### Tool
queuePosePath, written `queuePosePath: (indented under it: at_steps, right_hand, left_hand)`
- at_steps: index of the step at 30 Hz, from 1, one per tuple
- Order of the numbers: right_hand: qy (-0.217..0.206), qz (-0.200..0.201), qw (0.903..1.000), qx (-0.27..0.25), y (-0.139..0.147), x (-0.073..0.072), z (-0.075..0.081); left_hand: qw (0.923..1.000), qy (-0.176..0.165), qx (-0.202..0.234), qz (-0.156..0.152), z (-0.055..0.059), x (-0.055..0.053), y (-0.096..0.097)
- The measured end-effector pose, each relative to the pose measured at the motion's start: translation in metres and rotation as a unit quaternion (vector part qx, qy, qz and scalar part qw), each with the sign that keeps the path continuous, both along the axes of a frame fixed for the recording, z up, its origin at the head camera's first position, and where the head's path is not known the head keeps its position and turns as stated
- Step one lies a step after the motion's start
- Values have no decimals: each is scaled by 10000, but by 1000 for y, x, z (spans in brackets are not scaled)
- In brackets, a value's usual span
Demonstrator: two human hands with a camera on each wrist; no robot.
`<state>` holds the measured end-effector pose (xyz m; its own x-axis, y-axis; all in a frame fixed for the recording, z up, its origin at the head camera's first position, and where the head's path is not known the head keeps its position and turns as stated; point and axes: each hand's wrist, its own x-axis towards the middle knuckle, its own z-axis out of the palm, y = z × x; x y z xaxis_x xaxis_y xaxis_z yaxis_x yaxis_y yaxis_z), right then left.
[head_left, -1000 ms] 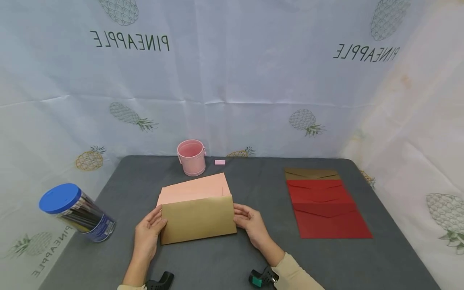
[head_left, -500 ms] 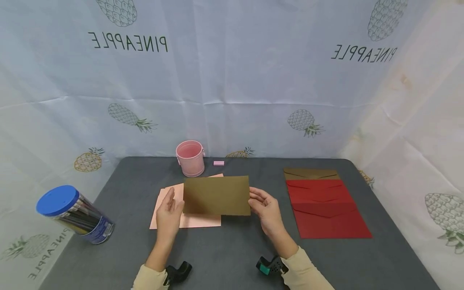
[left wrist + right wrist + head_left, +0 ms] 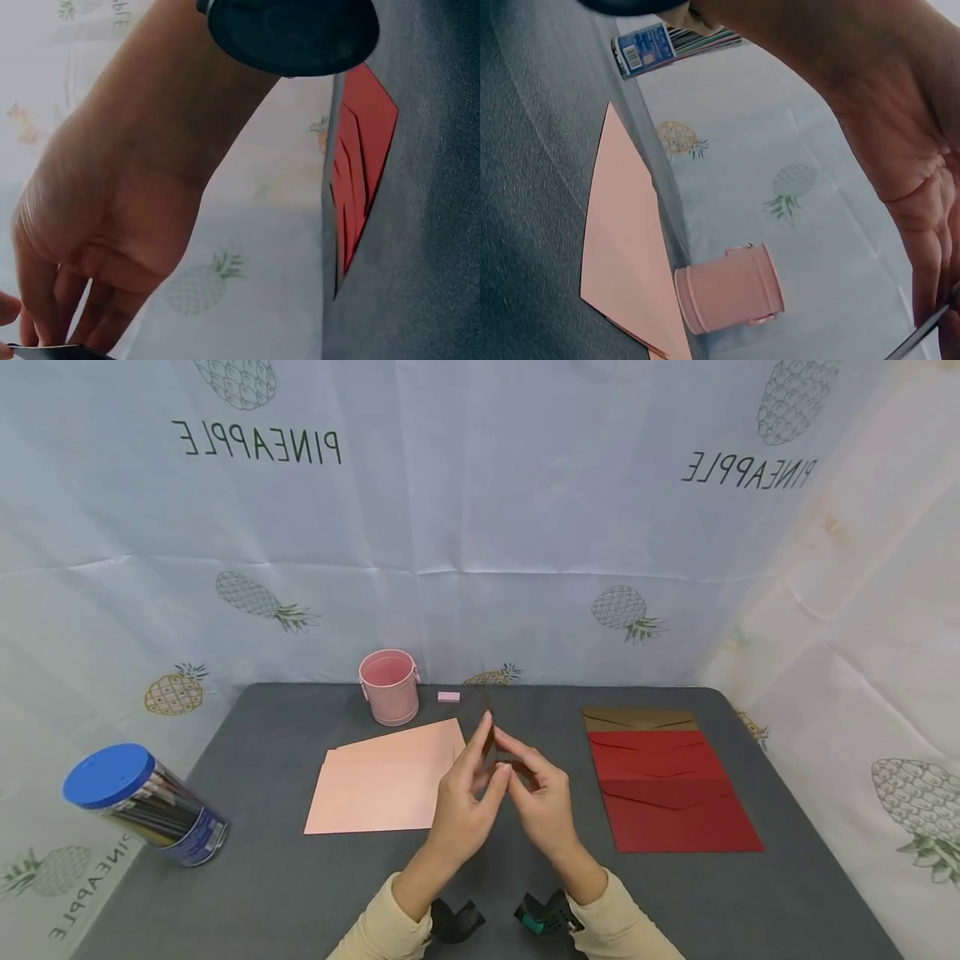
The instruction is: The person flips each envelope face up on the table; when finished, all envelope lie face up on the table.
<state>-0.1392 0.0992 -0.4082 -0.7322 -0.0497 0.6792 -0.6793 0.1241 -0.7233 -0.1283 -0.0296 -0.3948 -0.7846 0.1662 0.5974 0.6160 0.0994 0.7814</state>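
A gold envelope (image 3: 491, 745) stands turned edge-on between my hands, so only a thin dark strip of it shows in the head view. My left hand (image 3: 461, 810) pinches it between thumb and fingers from the left. From the other side my right hand (image 3: 547, 802) pinches it too, the two thumbs meeting at its near end. In the right wrist view the envelope's edge (image 3: 922, 334) shows as a thin line at the lower right corner. To the left of the hands lie flat pink envelopes (image 3: 375, 789), overlapping in a pile.
Overlapping red envelopes (image 3: 682, 818) lie at the right, with a gold-brown envelope (image 3: 637, 719) behind them. A pink bucket (image 3: 390, 693) stands at the back beside a small pink block (image 3: 448, 697). A clear jar of pencils with a blue lid (image 3: 108, 775) stands at the left.
The gold envelope has been lifted off the pink pile and swung from facing me to edge-on. My left hand has moved right, close to my right hand.
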Motion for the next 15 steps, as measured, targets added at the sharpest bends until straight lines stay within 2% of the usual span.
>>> queuePosePath:
  at_steps: [2,5,7,12,15]
  right_hand:
    - [231,152,9995,172,0,-2,0]
    - [265,355,9983,376,1,-4,-2]
    - [161,353,9978,547,1,-3,1]
    - [-19,-150,9974,709,8,0,7]
    - [-167,-566,9970,503,23,-8,0]
  left_hand:
    - [9999,-38,149,45,-1,0,-1]
    - [9988,-325,336,146,-4,-2,-6]
    - [9975,-555,364,228,-8,-4,-10]
    - [9887,-1321,666,226,-19,-12,-19]
    - [9789,-1797,973,66,-25,-19,-26]
